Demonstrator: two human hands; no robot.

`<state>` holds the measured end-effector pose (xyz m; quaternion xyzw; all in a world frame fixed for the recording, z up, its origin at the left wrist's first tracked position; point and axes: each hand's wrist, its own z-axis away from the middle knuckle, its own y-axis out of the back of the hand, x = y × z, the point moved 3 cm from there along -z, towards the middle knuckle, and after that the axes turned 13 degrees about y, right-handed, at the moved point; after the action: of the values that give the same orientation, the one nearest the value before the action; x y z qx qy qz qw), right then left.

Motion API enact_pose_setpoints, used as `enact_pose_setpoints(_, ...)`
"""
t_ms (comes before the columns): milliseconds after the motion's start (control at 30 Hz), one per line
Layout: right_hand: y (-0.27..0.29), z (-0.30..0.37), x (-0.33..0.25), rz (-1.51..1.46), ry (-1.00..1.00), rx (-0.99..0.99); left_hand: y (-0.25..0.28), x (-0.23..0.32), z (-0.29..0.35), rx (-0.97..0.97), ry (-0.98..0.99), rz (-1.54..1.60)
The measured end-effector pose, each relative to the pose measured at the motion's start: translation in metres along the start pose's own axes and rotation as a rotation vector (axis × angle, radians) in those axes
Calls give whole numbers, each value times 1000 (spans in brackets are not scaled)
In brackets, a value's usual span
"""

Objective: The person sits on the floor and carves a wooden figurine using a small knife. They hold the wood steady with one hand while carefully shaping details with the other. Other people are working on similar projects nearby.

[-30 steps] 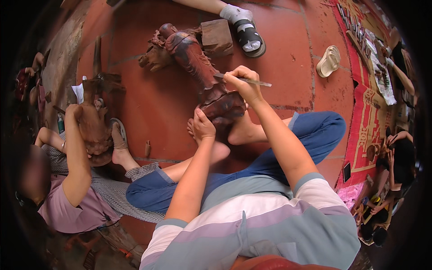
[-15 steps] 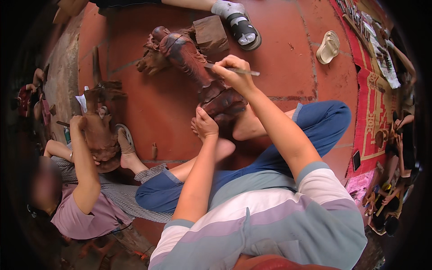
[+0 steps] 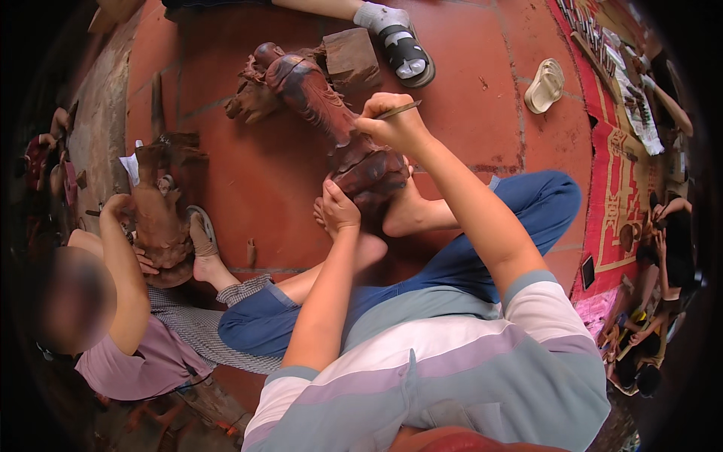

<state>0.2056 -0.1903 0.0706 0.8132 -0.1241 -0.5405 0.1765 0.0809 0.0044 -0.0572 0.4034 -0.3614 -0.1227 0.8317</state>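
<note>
A reddish-brown carved wooden statue (image 3: 310, 89) of a robed figure lies aslant on the floor, its head at the far left and its base toward me. My left hand (image 3: 337, 208) is closed on the left edge of the base, between my bare feet. In my right hand (image 3: 395, 124) is a thin, flat carving chisel (image 3: 401, 110), held much like a pen. Its rear end sticks out to the right; the working tip is hidden by my fingers, close to the lower folds of the robe.
A wood block (image 3: 352, 57) and a rough wood piece (image 3: 253, 102) lie by the statue. At left a person (image 3: 135, 309) handles another carving (image 3: 160, 226). A sandaled foot (image 3: 407, 53) stands ahead. A loose clog (image 3: 544, 86) and a red mat (image 3: 614, 188) with tools are on the right.
My right hand has shifted slightly down along the statue, and the chisel's rear end has tipped upward. My left hand stays on the base. The person at left has leaned closer.
</note>
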Motion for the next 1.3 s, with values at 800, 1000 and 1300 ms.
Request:
enact_pose_setpoints(800,-18,19,-13,35,82,95,13,12,13,3,42,-137)
enact_pose_setpoints(1000,-14,25,-22,49,43,-47,19,15,12,-37,66,-131)
enact_pose_setpoints(1300,-20,25,-19,68,5,90,24,20,14,-60,30,-95)
